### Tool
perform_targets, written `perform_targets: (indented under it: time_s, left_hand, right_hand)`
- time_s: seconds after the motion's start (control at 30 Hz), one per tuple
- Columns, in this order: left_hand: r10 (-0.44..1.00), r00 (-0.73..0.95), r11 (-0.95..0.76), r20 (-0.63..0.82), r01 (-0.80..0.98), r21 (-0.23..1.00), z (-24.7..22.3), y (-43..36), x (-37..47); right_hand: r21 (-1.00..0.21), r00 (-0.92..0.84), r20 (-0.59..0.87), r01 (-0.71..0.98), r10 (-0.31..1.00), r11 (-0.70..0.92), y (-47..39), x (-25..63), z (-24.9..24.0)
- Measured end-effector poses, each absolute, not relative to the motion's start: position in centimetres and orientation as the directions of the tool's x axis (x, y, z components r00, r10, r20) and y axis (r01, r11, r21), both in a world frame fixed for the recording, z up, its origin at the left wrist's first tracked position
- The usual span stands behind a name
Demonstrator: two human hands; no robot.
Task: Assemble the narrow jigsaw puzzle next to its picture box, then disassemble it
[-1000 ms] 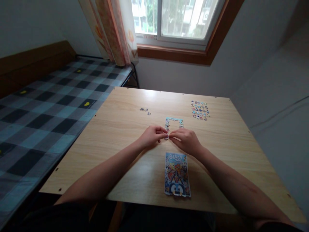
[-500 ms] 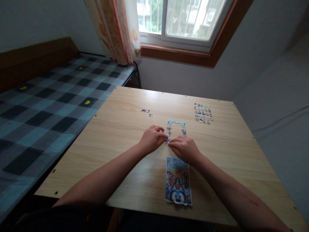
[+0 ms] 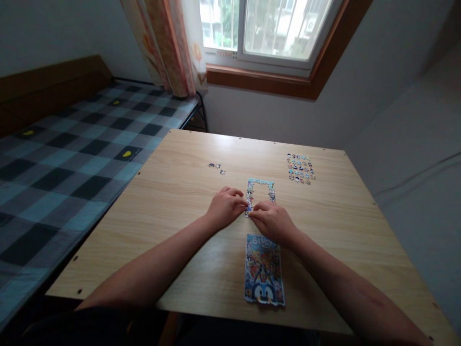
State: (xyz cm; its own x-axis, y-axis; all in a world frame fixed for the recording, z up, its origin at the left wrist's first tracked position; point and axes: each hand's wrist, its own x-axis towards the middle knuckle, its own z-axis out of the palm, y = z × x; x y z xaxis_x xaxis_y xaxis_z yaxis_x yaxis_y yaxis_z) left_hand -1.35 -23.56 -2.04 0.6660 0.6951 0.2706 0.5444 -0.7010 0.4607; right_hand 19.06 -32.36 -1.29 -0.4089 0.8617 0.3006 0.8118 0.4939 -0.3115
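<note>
A partly joined jigsaw puzzle border point(image 3: 260, 181) lies on the wooden table, a rectangle with an open middle. My left hand point(image 3: 226, 206) is closed with its fingertips pressed to the border's left side, near the lower left corner. My right hand point(image 3: 272, 221) pinches at that same corner, on a small puzzle piece point(image 3: 248, 213) mostly hidden by the fingers. The two hands' fingertips nearly meet. The border's near side is largely covered by my right hand. Just below lies a blue picture sheet point(image 3: 264, 271) with a cartoon dog and the word Bluey.
Several loose puzzle pieces point(image 3: 300, 168) lie in rows at the back right of the table point(image 3: 173, 192). A few more pieces point(image 3: 215, 166) are at the back left. To the left stands a bed with a checked cover point(image 3: 90, 144); a window point(image 3: 281, 29) is ahead.
The view has shifted slightly, so everything sits a little further left. Both hands stay at the border's lower left corner, with hardly any finger movement.
</note>
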Motion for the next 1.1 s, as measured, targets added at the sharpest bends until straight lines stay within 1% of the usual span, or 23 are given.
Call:
perform_targets:
  time_s: [0.07,0.2,0.3,0.37,0.47,0.6,0.7,0.87,1.1]
  left_hand:
    - [0.709,0.650,-0.684,0.274,0.538,0.493,-2.1,-23.5,-1.4]
    - [0.760,0.587,-0.611,0.279,0.500,0.613,-2.1,-23.3,-1.4]
    - [0.772,0.586,-0.580,0.247,0.488,0.653,-2.0,-23.0,-1.5]
    - [0.752,0.617,-0.597,0.231,0.491,0.634,-1.8,-22.8,-1.6]
    - [0.681,0.696,-0.670,0.226,0.469,0.576,-1.5,-22.8,-1.9]
    - [0.595,0.773,-0.749,0.222,0.433,0.501,-1.2,-22.9,-2.0]
    - [0.581,0.784,-0.768,0.220,0.439,0.466,-1.2,-23.0,-2.0]
    - [0.580,0.785,-0.775,0.218,0.450,0.443,-1.4,-23.0,-2.1]
    - [0.575,0.786,-0.775,0.227,0.434,0.460,-1.2,-22.9,-2.3]
  right_hand:
    - [-0.343,-0.384,0.338,0.800,0.859,0.492,-32.3,19.3,-0.9]
    - [-0.362,-0.264,0.441,0.822,0.858,0.439,-31.8,21.4,0.6]
    - [-0.355,-0.200,0.421,0.861,0.884,0.364,-31.9,23.7,1.3]
    - [-0.360,-0.167,0.365,0.882,0.916,0.304,-32.5,25.1,1.1]
    - [-0.387,-0.107,0.269,0.898,0.957,0.209,-33.9,26.4,-0.1]
    - [-0.438,-0.075,0.185,0.886,0.980,0.151,-35.6,27.0,-1.4]
    - [-0.458,-0.076,0.158,0.878,0.984,0.141,-36.3,26.8,-1.4]
    - [-0.472,-0.083,0.136,0.871,0.987,0.138,-36.4,26.2,-1.1]
    - [-0.475,-0.093,0.151,0.866,0.984,0.155,-36.3,25.6,-1.4]
